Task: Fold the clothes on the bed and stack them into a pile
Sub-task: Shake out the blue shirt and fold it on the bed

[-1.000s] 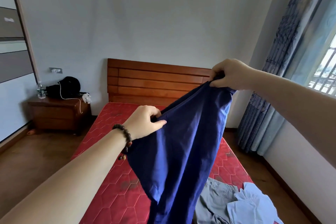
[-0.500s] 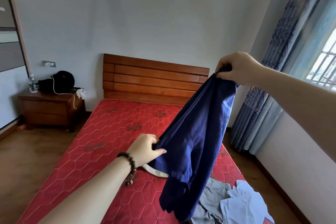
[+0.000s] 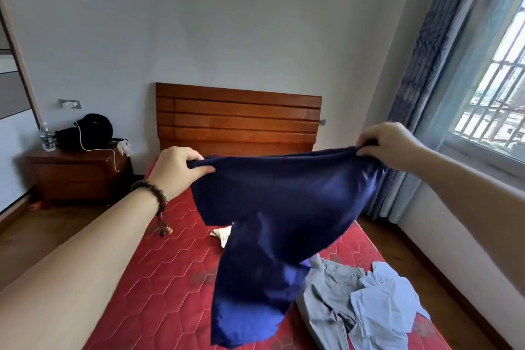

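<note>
Left hand (image 3: 177, 169) and right hand (image 3: 387, 148) each gripping top edge of dark blue satin garment (image 3: 272, 224) — hanging mid-frame over red quilted bed (image 3: 159, 278). Spreading step; next, probably laying flat — avoiding grey clothes (image 3: 366, 301) lower right.

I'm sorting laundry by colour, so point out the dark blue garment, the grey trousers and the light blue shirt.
dark blue garment (image 3: 284, 196), head view, middle of the cloth held up.
grey trousers (image 3: 326, 301), head view, crumpled leg on the mattress.
light blue shirt (image 3: 383, 304), head view, middle of its flat panel.
</note>
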### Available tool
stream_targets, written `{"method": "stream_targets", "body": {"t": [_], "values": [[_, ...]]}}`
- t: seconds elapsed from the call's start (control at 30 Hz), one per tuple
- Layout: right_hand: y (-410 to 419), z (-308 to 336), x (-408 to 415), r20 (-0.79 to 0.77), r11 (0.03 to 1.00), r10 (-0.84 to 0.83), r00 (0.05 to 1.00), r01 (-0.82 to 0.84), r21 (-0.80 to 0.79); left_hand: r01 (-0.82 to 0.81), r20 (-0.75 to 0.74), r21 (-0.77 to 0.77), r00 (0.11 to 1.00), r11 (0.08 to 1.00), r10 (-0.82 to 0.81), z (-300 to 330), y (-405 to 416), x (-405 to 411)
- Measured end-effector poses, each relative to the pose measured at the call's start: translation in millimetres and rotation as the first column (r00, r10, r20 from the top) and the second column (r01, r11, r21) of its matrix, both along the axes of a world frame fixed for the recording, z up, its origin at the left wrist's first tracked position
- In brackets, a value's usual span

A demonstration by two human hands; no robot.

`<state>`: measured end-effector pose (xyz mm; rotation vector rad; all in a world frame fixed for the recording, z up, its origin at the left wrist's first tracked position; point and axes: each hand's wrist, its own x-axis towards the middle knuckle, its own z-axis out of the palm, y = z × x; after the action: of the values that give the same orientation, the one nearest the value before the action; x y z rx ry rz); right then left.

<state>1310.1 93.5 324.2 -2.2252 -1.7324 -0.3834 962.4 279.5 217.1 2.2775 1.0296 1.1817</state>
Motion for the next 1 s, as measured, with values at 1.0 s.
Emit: {"method": "stream_targets", "body": {"t": [1.0], "values": [[-201,-115,-51,-0.541,0.959,0.282,0.792,-0.221,0.177,0.272,0.621,-0.568,0.761,0.777,0.187,-113,-261,-98]]}}
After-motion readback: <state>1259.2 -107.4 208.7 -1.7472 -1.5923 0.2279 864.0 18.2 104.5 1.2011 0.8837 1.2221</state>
